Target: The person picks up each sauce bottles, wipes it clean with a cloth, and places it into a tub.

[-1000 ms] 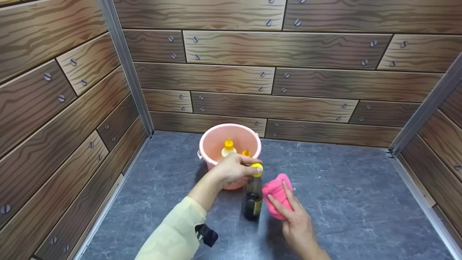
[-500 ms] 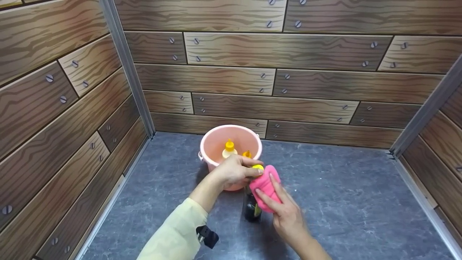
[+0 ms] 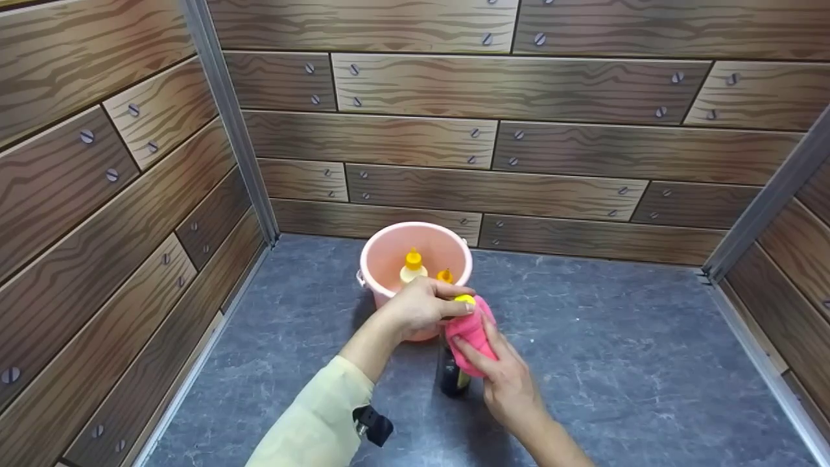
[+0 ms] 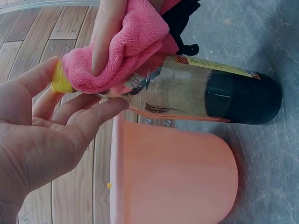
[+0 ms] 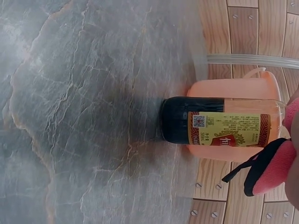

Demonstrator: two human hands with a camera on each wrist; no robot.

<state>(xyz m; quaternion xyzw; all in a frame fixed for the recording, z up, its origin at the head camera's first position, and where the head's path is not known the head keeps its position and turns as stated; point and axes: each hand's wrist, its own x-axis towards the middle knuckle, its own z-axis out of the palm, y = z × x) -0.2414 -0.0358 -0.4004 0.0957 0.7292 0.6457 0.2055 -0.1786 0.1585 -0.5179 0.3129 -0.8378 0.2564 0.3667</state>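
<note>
A glass sauce bottle [image 3: 454,381] with dark liquid in its lower part stands upright. My left hand [image 3: 420,308] pinches its yellow cap [image 4: 60,79] between thumb and fingers. With my right hand [image 3: 512,386] I grip a pink cloth [image 3: 468,334], which lies against the bottle's neck and shoulder. In the left wrist view the cloth is bunched just below the cap. The right wrist view shows the bottle's yellow and red label [image 5: 229,129] and the cloth's black edging [image 5: 259,168]. Part of the bottle is hidden behind the cloth in the head view.
Close behind the bottle stands a pink bucket [image 3: 382,259]. Inside are two yellow-topped bottles, a pale one [image 3: 413,266] and another [image 3: 445,277] mostly hidden. Wood-patterned walls [image 3: 415,139] enclose the grey marbled surface [image 3: 622,350].
My right hand has moved left with the pink cloth, from beside the bottle onto its neck and shoulder. The left hand still pinches the cap, and the bottle stays in place.
</note>
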